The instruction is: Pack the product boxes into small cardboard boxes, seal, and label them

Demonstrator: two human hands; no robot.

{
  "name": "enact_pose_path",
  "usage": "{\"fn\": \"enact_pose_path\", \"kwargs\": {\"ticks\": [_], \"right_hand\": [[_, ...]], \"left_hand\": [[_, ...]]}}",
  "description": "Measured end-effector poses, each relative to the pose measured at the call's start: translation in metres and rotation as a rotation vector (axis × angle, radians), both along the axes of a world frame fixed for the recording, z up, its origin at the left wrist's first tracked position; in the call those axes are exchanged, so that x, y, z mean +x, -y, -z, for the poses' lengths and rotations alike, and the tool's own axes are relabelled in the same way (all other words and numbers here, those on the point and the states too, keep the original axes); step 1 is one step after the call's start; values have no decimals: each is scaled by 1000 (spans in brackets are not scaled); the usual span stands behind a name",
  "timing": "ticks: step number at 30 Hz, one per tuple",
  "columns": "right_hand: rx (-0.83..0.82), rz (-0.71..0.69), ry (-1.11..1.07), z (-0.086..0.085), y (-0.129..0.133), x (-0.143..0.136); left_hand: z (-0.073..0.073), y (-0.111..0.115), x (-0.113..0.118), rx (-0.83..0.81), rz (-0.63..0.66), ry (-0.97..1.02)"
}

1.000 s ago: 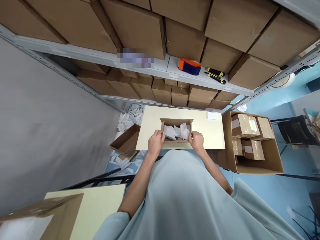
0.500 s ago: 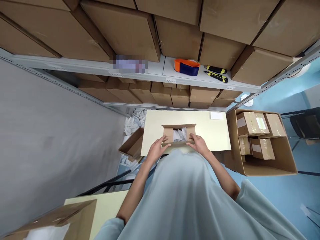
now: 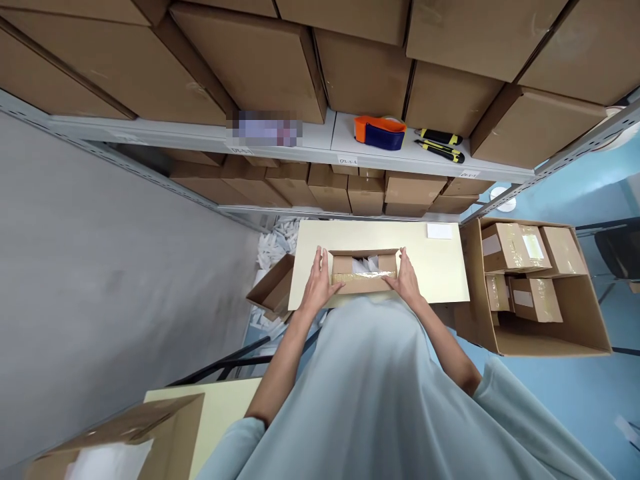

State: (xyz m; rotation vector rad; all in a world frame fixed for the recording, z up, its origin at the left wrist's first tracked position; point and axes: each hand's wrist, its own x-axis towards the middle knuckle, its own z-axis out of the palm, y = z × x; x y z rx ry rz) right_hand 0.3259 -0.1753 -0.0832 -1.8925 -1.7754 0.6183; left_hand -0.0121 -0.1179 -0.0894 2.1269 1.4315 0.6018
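Note:
A small cardboard box [image 3: 359, 285] lies on the cream table near my body, its top partly uncovered. Crumpled white paper [image 3: 365, 264] shows inside it. The near flap, with shiny tape [image 3: 364, 275] along its edge, is folded part of the way over the opening. My left hand [image 3: 317, 283] is at the box's left end, fingers stretched out away from me and the thumb on the near flap. At the right end my right hand [image 3: 406, 277] is held likewise, fingers straight and thumb against the flap. Both hands are open.
A white label [image 3: 439, 231] lies on the table [image 3: 440, 267]. To the right, a large carton [image 3: 575, 340] holds several taped boxes. Ahead, a metal shelf [image 3: 317, 155] bears cartons, a tape dispenser [image 3: 380, 133] and box cutters [image 3: 440, 145]. An open carton [image 3: 273, 287] and paper scraps [image 3: 275, 247] are left.
The near flap has come up and over part of the opening. My hands have moved from the end flaps to the box's outer ends, fingers now straightened. The view has shifted slightly.

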Motion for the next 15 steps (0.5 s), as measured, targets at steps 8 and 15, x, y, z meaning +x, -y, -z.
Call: {"fn": "enact_pose_path", "kwargs": {"ticks": [8,15], "right_hand": [[-21,-89,-12,3,10,6],[-167,85,-265,0,5,0]], "left_hand": [[1,7,1,-111,8,-25],[-2,10,30,-317,-268,30]]}}
